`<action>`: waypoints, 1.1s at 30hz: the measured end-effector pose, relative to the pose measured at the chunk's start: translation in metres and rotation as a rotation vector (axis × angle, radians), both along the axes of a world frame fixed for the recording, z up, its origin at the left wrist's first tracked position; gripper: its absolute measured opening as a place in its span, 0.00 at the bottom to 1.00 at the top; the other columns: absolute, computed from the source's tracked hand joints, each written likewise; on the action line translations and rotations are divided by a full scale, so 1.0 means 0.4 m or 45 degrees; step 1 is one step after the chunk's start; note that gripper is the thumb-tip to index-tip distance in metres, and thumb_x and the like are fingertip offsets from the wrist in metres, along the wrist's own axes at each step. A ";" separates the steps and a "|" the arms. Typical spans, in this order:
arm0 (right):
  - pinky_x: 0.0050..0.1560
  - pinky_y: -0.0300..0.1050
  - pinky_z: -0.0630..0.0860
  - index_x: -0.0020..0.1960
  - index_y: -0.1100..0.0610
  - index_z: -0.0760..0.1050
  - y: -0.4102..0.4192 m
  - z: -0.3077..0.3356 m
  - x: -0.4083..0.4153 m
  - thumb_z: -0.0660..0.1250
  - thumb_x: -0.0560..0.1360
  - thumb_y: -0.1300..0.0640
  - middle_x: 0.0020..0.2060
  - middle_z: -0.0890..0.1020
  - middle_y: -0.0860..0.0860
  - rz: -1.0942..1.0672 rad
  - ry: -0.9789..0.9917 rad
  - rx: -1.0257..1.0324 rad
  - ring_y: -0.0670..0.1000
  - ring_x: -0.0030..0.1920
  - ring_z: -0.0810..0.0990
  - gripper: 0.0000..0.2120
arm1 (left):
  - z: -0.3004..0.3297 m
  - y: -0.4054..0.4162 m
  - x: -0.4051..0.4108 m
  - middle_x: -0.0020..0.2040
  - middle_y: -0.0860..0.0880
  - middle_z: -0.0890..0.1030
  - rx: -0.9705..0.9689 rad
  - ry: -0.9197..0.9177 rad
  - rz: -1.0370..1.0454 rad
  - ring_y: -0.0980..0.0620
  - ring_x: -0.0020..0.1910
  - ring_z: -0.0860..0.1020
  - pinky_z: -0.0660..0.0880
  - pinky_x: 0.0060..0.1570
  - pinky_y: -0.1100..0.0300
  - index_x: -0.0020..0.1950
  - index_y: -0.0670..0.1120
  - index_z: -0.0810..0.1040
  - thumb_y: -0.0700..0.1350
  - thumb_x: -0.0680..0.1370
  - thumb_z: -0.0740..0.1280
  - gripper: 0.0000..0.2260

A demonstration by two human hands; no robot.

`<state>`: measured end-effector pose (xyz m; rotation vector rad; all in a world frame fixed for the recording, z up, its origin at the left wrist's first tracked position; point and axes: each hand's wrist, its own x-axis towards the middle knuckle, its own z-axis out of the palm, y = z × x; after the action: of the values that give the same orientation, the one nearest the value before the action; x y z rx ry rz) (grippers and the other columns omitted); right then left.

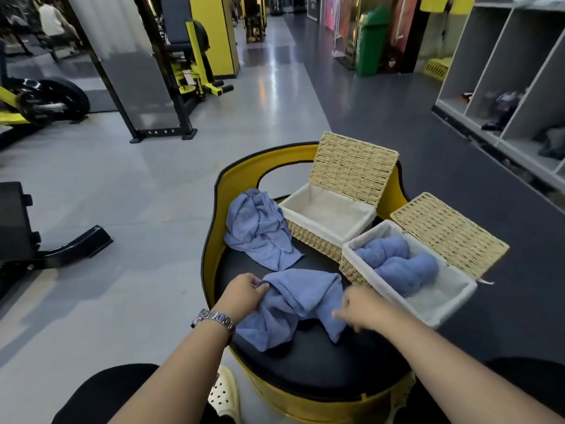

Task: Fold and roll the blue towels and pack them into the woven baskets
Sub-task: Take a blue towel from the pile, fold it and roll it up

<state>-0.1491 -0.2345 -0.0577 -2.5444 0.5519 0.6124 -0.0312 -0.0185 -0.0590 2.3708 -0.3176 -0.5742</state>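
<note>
A crumpled blue towel (293, 304) lies on the black padded seat (321, 362) in front of me. My left hand (244, 293) pinches its left edge. My right hand (359, 307), motion-blurred, sits at the towel's right side with its fingers curled; whether it holds cloth is unclear. A second crumpled blue towel (258, 228) lies farther back on the left. The near woven basket (452, 304) on the right holds two rolled blue towels (397, 261), its lid open. The far woven basket (305, 209) has a white liner and nothing in it, lid up.
The seat has a yellow rim (211, 240) and stands on a grey gym floor. Weight machines (183, 56) stand at the back left, a black bench (18, 228) to the left, grey cubby shelves (504, 71) to the right. My knees and a white clog (224, 393) show below.
</note>
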 end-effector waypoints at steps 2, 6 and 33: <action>0.52 0.44 0.75 0.57 0.57 0.73 0.029 -0.062 -0.015 0.69 0.68 0.39 0.52 0.80 0.56 0.084 0.332 -0.217 0.55 0.53 0.79 0.26 | -0.006 0.001 0.008 0.30 0.47 0.75 0.008 0.012 -0.001 0.48 0.28 0.75 0.77 0.35 0.54 0.34 0.45 0.70 0.47 0.78 0.65 0.14; 0.58 0.50 0.70 0.62 0.58 0.71 0.044 -0.143 0.000 0.64 0.72 0.47 0.58 0.73 0.56 0.011 -0.209 -0.454 0.59 0.60 0.71 0.23 | -0.008 0.004 0.017 0.29 0.47 0.72 -0.031 0.014 -0.029 0.49 0.29 0.73 0.75 0.37 0.52 0.33 0.44 0.68 0.47 0.80 0.62 0.16; 0.31 0.42 0.65 0.45 0.57 0.66 0.079 -0.058 0.085 0.59 0.72 0.69 0.36 0.71 0.51 -0.584 -0.728 0.328 0.50 0.34 0.69 0.08 | -0.015 0.051 0.025 0.41 0.43 0.80 -0.009 0.040 -0.169 0.52 0.33 0.76 0.75 0.32 0.62 0.60 0.57 0.66 0.36 0.75 0.64 0.21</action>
<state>-0.1152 -0.2029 -0.0808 -2.1014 0.7475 -0.1952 -0.0214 0.0019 -0.0648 2.3436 -0.4649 -0.6699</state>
